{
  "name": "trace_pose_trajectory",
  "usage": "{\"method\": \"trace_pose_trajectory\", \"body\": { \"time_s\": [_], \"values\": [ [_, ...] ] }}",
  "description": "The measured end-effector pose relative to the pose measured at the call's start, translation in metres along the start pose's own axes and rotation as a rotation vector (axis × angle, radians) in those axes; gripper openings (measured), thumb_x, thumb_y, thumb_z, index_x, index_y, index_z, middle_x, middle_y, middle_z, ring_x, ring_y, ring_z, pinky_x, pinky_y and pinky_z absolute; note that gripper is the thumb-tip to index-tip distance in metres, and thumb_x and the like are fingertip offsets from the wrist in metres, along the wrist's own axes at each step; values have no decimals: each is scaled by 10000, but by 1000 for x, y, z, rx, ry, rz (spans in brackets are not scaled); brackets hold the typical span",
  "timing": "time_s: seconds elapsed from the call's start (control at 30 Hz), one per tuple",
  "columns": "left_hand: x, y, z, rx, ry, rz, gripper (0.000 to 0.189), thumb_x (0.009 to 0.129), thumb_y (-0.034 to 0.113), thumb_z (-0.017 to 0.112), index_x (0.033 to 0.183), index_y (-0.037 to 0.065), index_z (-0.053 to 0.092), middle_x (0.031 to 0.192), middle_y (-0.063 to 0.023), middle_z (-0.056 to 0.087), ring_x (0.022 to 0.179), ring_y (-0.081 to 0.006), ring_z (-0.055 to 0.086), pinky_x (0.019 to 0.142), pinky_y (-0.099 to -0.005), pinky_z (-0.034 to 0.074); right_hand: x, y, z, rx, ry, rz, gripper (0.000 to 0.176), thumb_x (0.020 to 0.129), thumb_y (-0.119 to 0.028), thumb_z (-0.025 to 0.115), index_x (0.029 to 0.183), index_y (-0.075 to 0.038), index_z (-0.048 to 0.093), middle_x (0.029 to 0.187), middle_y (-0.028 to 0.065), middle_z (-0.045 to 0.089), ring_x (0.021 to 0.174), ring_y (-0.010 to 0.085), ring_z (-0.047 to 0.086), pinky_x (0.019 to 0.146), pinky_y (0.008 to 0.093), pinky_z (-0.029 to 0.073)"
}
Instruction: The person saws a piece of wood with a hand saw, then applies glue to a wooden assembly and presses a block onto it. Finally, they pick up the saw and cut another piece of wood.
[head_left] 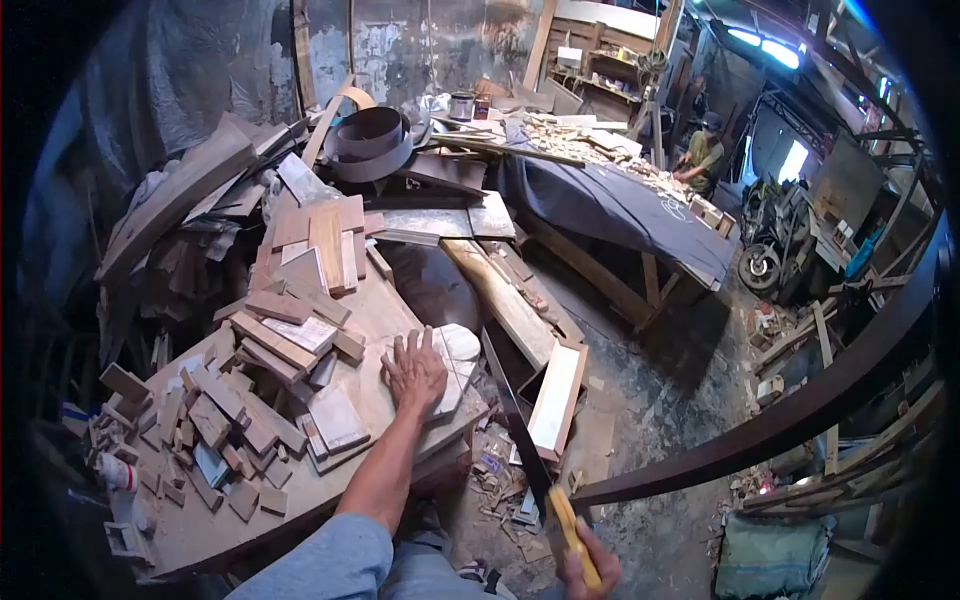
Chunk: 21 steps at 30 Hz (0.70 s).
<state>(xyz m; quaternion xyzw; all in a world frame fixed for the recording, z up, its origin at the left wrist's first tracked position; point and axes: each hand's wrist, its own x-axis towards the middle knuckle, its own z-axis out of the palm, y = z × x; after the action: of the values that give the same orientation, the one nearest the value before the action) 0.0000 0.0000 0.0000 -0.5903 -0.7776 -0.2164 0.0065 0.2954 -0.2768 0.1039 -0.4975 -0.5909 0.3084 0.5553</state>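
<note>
My left hand (414, 374) lies flat with its fingers spread on a pale, marked board (455, 362) at the right end of the wooden bench (290, 515). In my right hand (592, 565), at the bottom, is the yellow handle of a handsaw (526, 445). Its dark blade points up and away, the tip close to the board's right edge. Whether the blade touches the board I cannot tell.
Several wood offcuts (262, 425) are heaped on the bench's left half. Beyond stands a cloth-covered table (620, 205) with wood scraps. A dark curved beam (740, 450) crosses the right side. Another person (705, 155) and a motorcycle (760, 265) are farther back.
</note>
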Motion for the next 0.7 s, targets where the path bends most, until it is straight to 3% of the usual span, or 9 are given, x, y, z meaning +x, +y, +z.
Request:
{"method": "trace_pose_trajectory", "body": {
  "time_s": [0.03, 0.1, 0.17, 0.23, 0.33, 0.43, 0.53, 0.67, 0.7],
  "values": [
    [2, 3, -3, -11, 3, -7, 574, 959, 388, 523, 1498, 194, 482, 1490, -90, 495, 1436, -352, 378, 1116, -690, 269, 4, 4, 2, 8, -3, -12, 444, 944, -145, 701, 1344, 37, 644, 1057, 243, 758, 920, 210, 744, 849, 315, 573],
    [-18, 10, -1, -60, -37, -53, 565, 953, 388, 528, 1480, 187, 501, 1477, -92, 508, 1430, -354, 389, 1114, -690, 275, 45, 23, 36, -50, -51, -2, 405, 952, -94, 664, 1332, 46, 648, 974, 196, 762, 778, 159, 714, 716, 307, 572],
    [-8, 8, -6, -74, -15, -77, 563, 944, 387, 534, 1467, 181, 513, 1472, -94, 513, 1427, -353, 393, 1116, -690, 276, 95, 49, 93, -34, -89, -158, 396, 969, -96, 649, 1335, 53, 640, 909, 148, 750, 712, 129, 677, 654, 294, 556],
    [1, 6, -12, -68, -44, -91, 573, 933, 398, 546, 1460, 175, 522, 1491, -92, 506, 1445, -352, 381, 1123, -696, 271, 126, 39, 137, 133, -132, 39, 398, 989, -141, 653, 1325, 72, 634, 1066, 148, 737, 810, 136, 659, 728, 263, 540],
    [3, 8, -20, -42, -109, -116, 587, 917, 403, 571, 1459, 182, 527, 1516, -87, 496, 1465, -355, 366, 1130, -706, 262, 150, 54, 171, 13, -161, -20, 403, 998, -153, 637, 1330, 76, 629, 1080, 188, 740, 911, 188, 705, 800, 298, 561],
    [2, 4, -7, -4, -32, -105, 598, 901, 386, 595, 1461, 187, 529, 1510, -72, 487, 1462, -335, 363, 1110, -683, 292, 157, 63, 184, -30, -124, -146, 449, 990, -199, 647, 1363, 50, 621, 1024, 221, 763, 823, 197, 724, 747, 318, 578],
    [3, 6, -13, 58, -105, -106, 616, 897, 364, 609, 1486, 213, 512, 1499, -63, 473, 1456, -314, 357, 1071, -653, 331, 154, 50, 179, -41, -195, -44, 442, 993, -191, 634, 1362, 53, 619, 1090, 250, 747, 884, 240, 740, 803, 335, 581],
    [5, 6, -9, 65, -111, -135, 630, 901, 341, 622, 1511, 252, 489, 1488, -92, 459, 1450, -303, 355, 1039, -635, 350, 149, 51, 182, -16, -187, -58, 391, 998, -153, 618, 1320, 67, 632, 1208, 296, 699, 1049, 331, 730, 915, 379, 560],
    [4, 6, -9, 70, -104, -136, 627, 910, 346, 618, 1516, 258, 483, 1489, -103, 459, 1451, -306, 355, 1041, -640, 346, 141, 52, 178, -23, -185, -65, 399, 996, -145, 624, 1335, 65, 626, 1208, 277, 706, 1055, 299, 722, 908, 357, 556]
  ]
}}
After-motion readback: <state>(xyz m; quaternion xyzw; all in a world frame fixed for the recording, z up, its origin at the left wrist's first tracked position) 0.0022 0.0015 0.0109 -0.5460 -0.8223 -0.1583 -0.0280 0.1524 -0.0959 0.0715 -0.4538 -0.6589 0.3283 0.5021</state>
